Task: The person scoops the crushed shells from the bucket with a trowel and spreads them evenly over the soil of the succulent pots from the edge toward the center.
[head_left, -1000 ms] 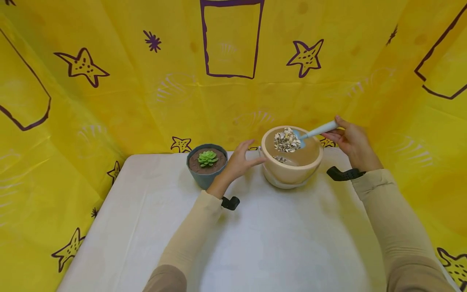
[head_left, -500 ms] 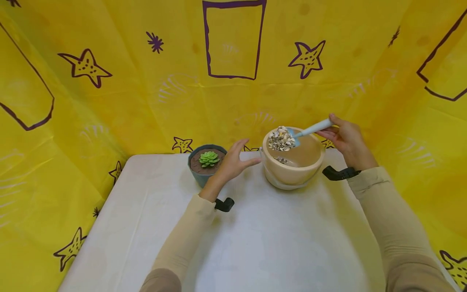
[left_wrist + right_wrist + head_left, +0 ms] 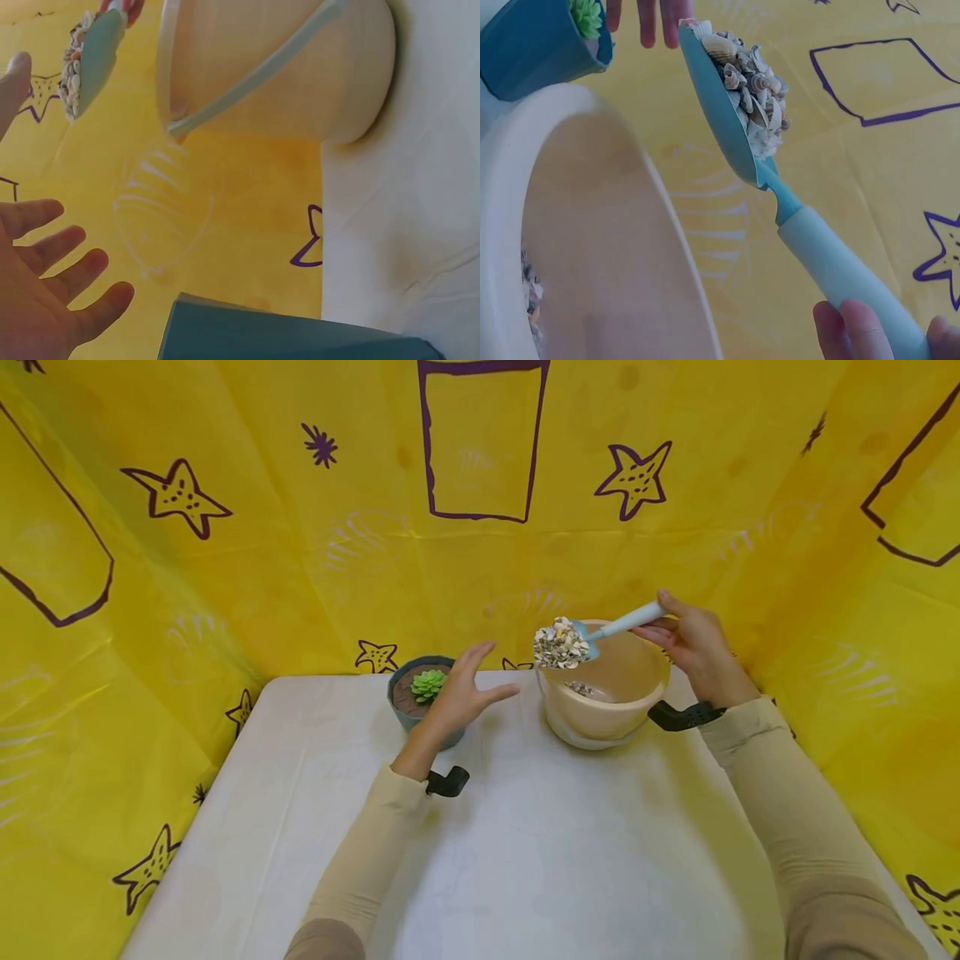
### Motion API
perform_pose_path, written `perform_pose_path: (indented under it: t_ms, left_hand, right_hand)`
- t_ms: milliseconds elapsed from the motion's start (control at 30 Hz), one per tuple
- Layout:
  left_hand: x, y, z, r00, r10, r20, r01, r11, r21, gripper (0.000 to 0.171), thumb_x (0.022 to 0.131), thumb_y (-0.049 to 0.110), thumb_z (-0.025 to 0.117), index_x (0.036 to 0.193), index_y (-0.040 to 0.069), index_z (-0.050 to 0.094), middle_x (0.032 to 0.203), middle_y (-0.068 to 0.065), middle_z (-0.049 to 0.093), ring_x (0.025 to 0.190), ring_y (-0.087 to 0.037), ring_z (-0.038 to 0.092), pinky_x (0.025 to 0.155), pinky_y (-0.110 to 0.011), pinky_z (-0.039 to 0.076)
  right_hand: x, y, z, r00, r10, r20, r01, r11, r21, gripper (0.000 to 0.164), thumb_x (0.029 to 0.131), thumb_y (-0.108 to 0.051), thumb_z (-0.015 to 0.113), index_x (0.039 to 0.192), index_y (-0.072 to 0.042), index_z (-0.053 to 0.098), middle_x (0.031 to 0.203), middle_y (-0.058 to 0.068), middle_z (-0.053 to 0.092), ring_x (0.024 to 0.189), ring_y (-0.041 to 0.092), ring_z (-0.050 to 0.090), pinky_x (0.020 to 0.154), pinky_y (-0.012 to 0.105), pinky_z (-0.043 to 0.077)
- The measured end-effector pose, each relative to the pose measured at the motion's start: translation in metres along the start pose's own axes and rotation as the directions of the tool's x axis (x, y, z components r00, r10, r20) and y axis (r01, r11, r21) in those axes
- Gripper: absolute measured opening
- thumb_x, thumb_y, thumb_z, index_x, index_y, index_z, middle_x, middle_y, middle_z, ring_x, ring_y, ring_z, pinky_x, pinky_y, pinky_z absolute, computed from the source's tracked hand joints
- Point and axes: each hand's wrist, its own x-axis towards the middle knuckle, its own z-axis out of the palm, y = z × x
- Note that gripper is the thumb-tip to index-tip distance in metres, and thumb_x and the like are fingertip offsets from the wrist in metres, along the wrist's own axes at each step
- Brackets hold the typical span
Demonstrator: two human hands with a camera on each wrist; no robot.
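My right hand [image 3: 701, 647] grips the pale handle of a light blue trowel [image 3: 724, 124], raised above the left rim of a cream bucket [image 3: 600, 718]. Small seashells [image 3: 754, 90] are heaped on its blade. More shells [image 3: 579, 688] lie at the bottom of the bucket. My left hand [image 3: 457, 693] holds nothing; its fingers and thumb are spread apart between the bucket and a blue-grey pot [image 3: 408, 714]. In the head view it hides part of that pot, where a green succulent [image 3: 428, 686] stands in brown soil.
A white-covered table [image 3: 525, 843] carries the bucket and the pot near its back edge. Yellow cloth [image 3: 480, 560] with purple drawings hangs behind and along the sides. The bucket's handle [image 3: 262, 71] hangs down against its outer wall.
The right hand has carried the loaded trowel left, from over the bucket's middle to its left rim. My left hand has drawn back left from the bucket toward the succulent pot.
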Motion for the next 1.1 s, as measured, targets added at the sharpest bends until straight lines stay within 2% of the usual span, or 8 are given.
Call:
perform_pose_path:
  t_ms: [100,367,633,767,933,1100]
  left_hand:
    - [-0.002,-0.001,-0.005,1.0,0.004,-0.01,-0.004,1.0,-0.005,0.092,0.082,0.055,0.071,0.153,0.014,0.031,0.159,-0.011,0.027,0.147,-0.032,0.027,0.114,-0.058,0.03]
    - [-0.009,-0.005,-0.016,0.999,0.007,-0.047,-0.006,1.0,0.01,0.086,0.085,0.042,0.074,0.153,0.013,0.031,0.161,-0.012,0.023,0.148,-0.034,0.023,0.114,-0.059,0.029]
    - [-0.015,-0.009,-0.027,0.998,0.01,-0.061,-0.011,1.0,-0.022,0.095,0.08,0.054,0.074,0.155,0.016,0.029,0.163,-0.009,0.019,0.15,-0.033,0.018,0.115,-0.06,0.027]
    - [-0.019,-0.011,-0.03,0.997,-0.02,-0.08,0.017,0.999,-0.039,0.092,0.081,0.046,0.076,0.155,0.017,0.028,0.163,-0.009,0.014,0.151,-0.034,0.014,0.114,-0.062,0.027]
    - [-0.023,-0.015,-0.035,0.993,-0.019,-0.115,0.015,0.999,-0.039,0.09,0.082,0.039,0.078,0.155,0.016,0.029,0.163,-0.011,0.013,0.151,-0.035,0.014,0.114,-0.062,0.027]
    - [-0.028,-0.022,-0.041,0.991,-0.015,-0.135,0.011,0.999,-0.034,0.092,0.08,0.048,0.077,0.154,0.016,0.031,0.162,-0.012,0.017,0.15,-0.035,0.017,0.114,-0.064,0.026]
  right_hand:
    - [0.001,0.004,0.004,1.0,-0.008,0.011,0.008,1.0,-0.001,0.008,0.089,-0.011,0.066,0.091,-0.004,0.064,0.084,0.013,0.063,0.076,0.027,0.071,0.069,0.041,0.061]
    - [0.003,0.014,0.015,1.0,0.012,0.015,-0.012,1.0,-0.023,0.007,0.09,-0.013,0.065,0.091,-0.005,0.065,0.086,0.012,0.063,0.077,0.026,0.071,0.071,0.039,0.061]
    - [0.006,0.022,0.023,1.0,0.01,0.017,-0.01,0.999,-0.038,0.008,0.091,-0.014,0.063,0.093,-0.006,0.063,0.087,0.013,0.063,0.077,0.026,0.072,0.071,0.038,0.061]
    - [0.008,0.028,0.026,1.0,0.015,0.026,-0.014,0.999,-0.045,0.009,0.093,-0.016,0.061,0.092,-0.006,0.062,0.086,0.012,0.062,0.077,0.026,0.072,0.071,0.038,0.061]
    - [0.01,0.034,0.03,1.0,0.023,0.021,-0.023,1.0,-0.013,0.01,0.094,-0.013,0.061,0.09,-0.004,0.063,0.083,0.014,0.063,0.074,0.028,0.072,0.067,0.039,0.061]
    - [0.011,0.04,0.035,1.0,0.028,0.012,-0.028,1.0,-0.007,0.009,0.093,-0.011,0.061,0.09,-0.003,0.063,0.087,0.014,0.061,0.074,0.028,0.072,0.067,0.04,0.061]
